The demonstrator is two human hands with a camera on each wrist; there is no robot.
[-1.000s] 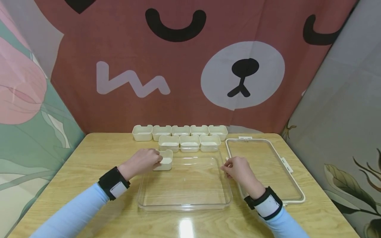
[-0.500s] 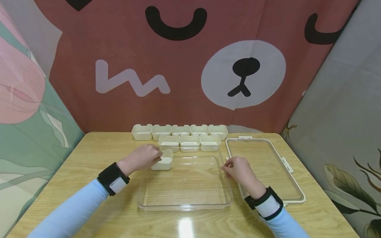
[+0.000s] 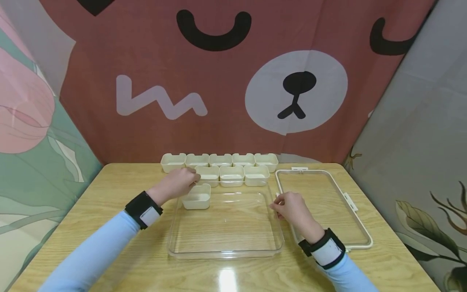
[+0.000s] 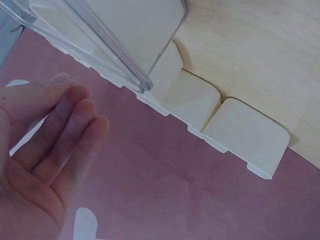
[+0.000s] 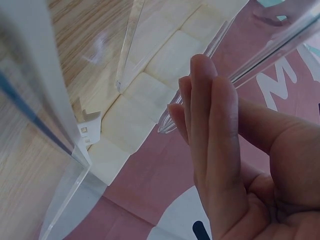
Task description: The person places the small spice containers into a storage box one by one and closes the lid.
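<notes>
My left hand [image 3: 176, 182] hovers over the left edge of a cream small bin [image 3: 197, 197], near the front row's leftmost bin [image 3: 207, 175]. In the left wrist view the fingers [image 4: 75, 135] are loosely bent toward the thumb, with nothing visible between them. That small bin sits in the back left corner of a clear plastic box [image 3: 226, 233]. At the box's right wall, my right hand [image 3: 295, 213] holds the rim between thumb and fingers; the exact contact is partly hidden in the right wrist view, where the fingers [image 5: 220, 140] look nearly straight.
Behind the box stand two rows of cream bins, with several in the back row [image 3: 173, 163]. A clear lid [image 3: 324, 211] with a white frame and clips lies on the wooden table [image 3: 120, 182] at the right. A printed cloth [image 3: 160, 129] hangs behind.
My left hand has let go of the small bin at the box's back left and risen slightly toward the bin rows. The right hand stays at the box's right rim.
</notes>
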